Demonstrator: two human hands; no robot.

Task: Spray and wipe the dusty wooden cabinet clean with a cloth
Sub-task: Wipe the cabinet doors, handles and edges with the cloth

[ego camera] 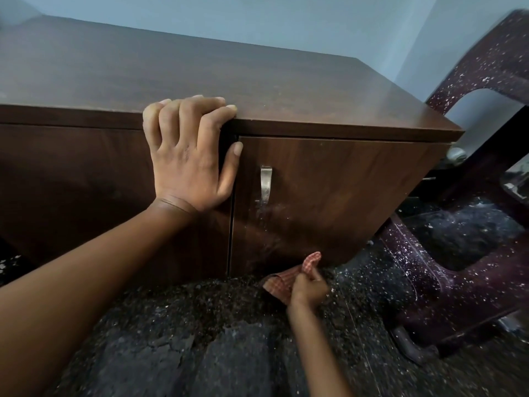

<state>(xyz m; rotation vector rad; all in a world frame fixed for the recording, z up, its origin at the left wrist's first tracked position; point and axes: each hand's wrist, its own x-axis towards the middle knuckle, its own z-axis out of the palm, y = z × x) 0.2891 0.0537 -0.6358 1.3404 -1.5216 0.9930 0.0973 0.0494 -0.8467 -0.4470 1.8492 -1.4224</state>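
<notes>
So the left hand (189, 156) hooks its fingers over the cabinet (257, 81) top edge, bracing. The right hand (307, 287) clutches the red checked cloth (279, 282) at 6 o'clock from the door handle (266, 183). I'd wipe up through those wet streaks (262, 213) with overlapping strokes.

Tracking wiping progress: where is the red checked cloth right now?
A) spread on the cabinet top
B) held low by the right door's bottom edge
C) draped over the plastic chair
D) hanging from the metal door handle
B: the right hand holds the red checked cloth down by the bottom edge of the brown wooden cabinet.
</notes>
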